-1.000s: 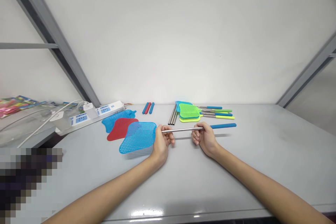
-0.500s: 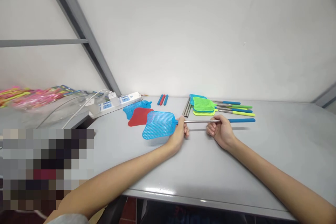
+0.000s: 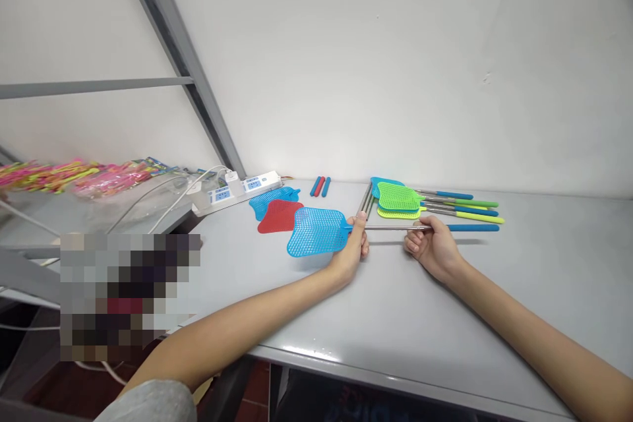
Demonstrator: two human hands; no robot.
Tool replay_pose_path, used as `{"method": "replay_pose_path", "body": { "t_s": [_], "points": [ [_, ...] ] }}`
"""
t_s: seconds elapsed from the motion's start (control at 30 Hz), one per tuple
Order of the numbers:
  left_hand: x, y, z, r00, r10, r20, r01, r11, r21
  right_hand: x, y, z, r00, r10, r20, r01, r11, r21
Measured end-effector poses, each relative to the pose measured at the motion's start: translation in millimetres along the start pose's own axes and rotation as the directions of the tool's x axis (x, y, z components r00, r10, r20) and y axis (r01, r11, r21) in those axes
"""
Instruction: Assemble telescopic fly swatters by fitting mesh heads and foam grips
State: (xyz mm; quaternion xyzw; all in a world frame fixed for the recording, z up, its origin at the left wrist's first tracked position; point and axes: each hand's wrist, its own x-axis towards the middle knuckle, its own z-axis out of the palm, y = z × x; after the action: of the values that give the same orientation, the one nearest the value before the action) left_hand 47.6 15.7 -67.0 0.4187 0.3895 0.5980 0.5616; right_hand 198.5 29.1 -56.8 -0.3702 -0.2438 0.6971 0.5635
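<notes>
A blue fly swatter (image 3: pixel 316 233) with a metal shaft and blue handle is held level just over the table. My left hand (image 3: pixel 352 252) is closed on it where the head joins the shaft, thumb on top. Farther right, my right hand (image 3: pixel 435 247) pinches the shaft beside the blue grip. Behind the swatter's head lie a red swatter head (image 3: pixel 279 217) and another blue swatter head (image 3: pixel 271 203). Bare metal rods (image 3: pixel 364 203) lie just beyond my left hand. A pile of swatters with handles, a green one (image 3: pixel 398 197) uppermost, rests behind my right hand.
Two blue grips and one red grip (image 3: pixel 320 186) lie near the wall. A white power strip (image 3: pixel 242 191) with plugged-in cables sits at the table's left edge. Bagged pink and yellow items (image 3: pixel 109 178) lie farther left. A grey metal post (image 3: pixel 192 72) rises at the left.
The whole scene has shifted right in view as the camera turned left. Both hands keep the same hold on the blue fly swatter.
</notes>
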Motion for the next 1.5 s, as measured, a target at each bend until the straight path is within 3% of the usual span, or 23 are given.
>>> {"method": "replay_pose_path", "body": {
  "t_s": [0.77, 1.5],
  "points": [
    [0, -2, -3, 0.998, 0.050, 0.049, -0.057, 0.987, 0.153, 8, 1, -4, 0.999, 0.033, 0.009, -0.034, 0.996, 0.077],
    [1, -3, -5, 0.995, 0.041, 0.091, -0.049, 0.995, 0.084, 9, 2, -4, 1.000, 0.012, -0.012, -0.011, 0.997, 0.073]
  ]
}}
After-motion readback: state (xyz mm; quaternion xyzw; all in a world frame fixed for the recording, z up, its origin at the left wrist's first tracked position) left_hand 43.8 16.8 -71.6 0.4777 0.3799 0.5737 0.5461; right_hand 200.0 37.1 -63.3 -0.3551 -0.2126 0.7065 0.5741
